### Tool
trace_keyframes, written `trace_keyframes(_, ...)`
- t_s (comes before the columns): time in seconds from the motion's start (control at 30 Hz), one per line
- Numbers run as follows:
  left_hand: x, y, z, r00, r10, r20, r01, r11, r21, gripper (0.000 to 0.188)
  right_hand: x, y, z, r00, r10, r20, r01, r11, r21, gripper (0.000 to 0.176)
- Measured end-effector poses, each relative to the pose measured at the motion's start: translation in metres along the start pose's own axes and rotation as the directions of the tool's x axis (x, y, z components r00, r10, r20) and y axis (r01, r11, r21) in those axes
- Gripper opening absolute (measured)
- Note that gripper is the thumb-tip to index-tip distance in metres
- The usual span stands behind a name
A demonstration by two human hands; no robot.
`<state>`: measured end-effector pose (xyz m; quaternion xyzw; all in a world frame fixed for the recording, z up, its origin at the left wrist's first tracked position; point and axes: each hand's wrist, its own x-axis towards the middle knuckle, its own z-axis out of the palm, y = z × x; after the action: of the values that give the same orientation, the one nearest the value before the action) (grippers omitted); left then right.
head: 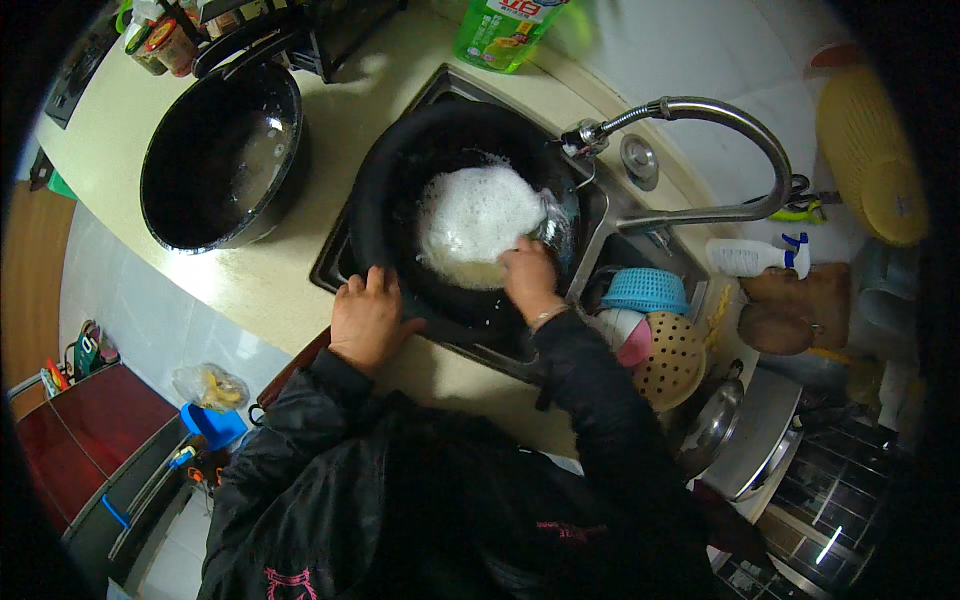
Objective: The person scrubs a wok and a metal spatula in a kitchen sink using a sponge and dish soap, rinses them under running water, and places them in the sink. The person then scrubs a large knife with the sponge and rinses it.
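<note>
A large round black pan (382, 187) lies over the sink (330, 259), its inside holding cloudy water under thick white foam (480, 206). My left hand (371, 315) grips its near-left rim. Reaching inside, my right hand (531, 277) has its fingers curled at the right edge of the foam. A small greenish patch shows by those fingertips, but I cannot tell whether it is something held. Suds and a wet sheen (555, 225) cover the pan's inner wall beyond them.
A black pot (217, 161) with some liquid stands on the counter (330, 135) to the left. The curved metal faucet (772, 157) arches at the right. A green detergent pouch (499, 37) is behind the sink. A blue basket (646, 289) and a perforated tan colander (670, 360) crowd the right side.
</note>
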<state>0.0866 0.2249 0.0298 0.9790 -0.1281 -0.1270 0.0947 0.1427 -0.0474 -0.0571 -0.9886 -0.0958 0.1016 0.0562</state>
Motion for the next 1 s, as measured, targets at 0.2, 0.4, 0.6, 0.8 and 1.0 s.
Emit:
trace_keyframes(0.2, 0.000, -0.001, 0.007, 1.000, 0.005, 0.015, -0.005, 1.000, -0.003, 0.066, -0.029, -0.055, 0.016, 0.984, -0.174, -0.034, 0.170, 0.867, 0.469, 0.024)
trace_keyframes(0.4, 0.000, -0.005, 0.013, 0.994, 0.054, -0.093, -0.053, 0.999, 0.012, 0.051, -0.015, 0.033, -0.034, 0.996, 0.020, 0.085, -0.013, 0.996, -0.086, 0.028)
trace_keyframes(0.6, 0.001, -0.004, 0.009, 0.995, 0.051, -0.081, -0.051, 0.999, 0.001, 0.048, 0.098, 0.053, -0.016, 0.917, -0.160, -0.366, 0.118, 0.984, -0.135, 0.028)
trace_keyframes(0.8, 0.001, -0.002, -0.002, 0.997, 0.041, 0.072, -0.039, 0.999, -0.025, 0.060, 0.095, -0.018, 0.030, 0.960, -0.056, -0.276, 0.137, 0.948, 0.286, 0.026)
trace_keyframes(1.0, 0.000, -0.004, 0.000, 0.970, -0.117, -0.214, 0.058, 0.963, -0.263, 0.091, 0.015, 0.001, 0.016, 0.991, -0.131, 0.024, 0.120, 0.958, 0.259, 0.029)
